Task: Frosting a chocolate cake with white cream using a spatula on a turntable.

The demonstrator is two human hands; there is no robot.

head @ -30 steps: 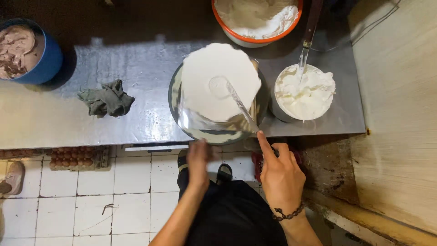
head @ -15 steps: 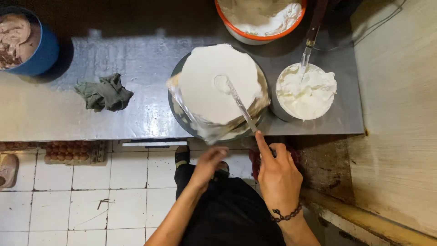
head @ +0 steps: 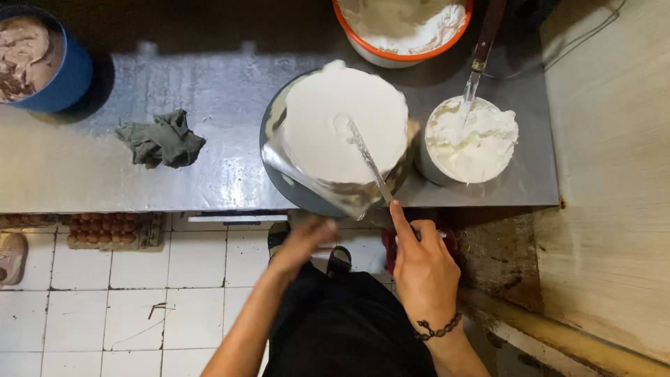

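Right hand (head: 422,269) at 5 o'clock of frame, fingers curled round spatula (head: 368,159) handle, index finger stretched along it; blade angled up to 11 o'clock, tip resting on top of cake (head: 328,136)

Cake white, round, frosted, on turntable (head: 279,183) at 12 o'clock centre of steel surface (head: 174,174); smear of frosting and clear film hanging off its near edge at 6 o'clock

Left hand (head: 301,243) below surface edge, at 7 o'clock of cake, motion-blurred, fingers loosely open, holding nothing, just short of turntable rim, not touching as far as visible

White tub (head: 447,171) of cream just beside cake at 3 o'clock, heaped, knife (head: 481,56) stuck in it, handle pointing to 12 o'clock

Orange bowl (head: 370,52) of cream at 12 o'clock of cake, partly cut by frame top

Grey rag (head: 162,139) crumpled on surface at 9 o'clock of cake, well apart

Blue bucket (head: 66,80) with brownish cream at far 10 o'clock corner

Egg trays (head: 101,229) under surface at 8 o'clock, white tiled floor (head: 91,307) below

Dark apron (head: 342,328) at 6 o'clock, shoes (head: 339,260) just above it on floor

Bead bracelet (head: 438,329) on right wrist

Pale wall (head: 614,174) at 3 o'clock
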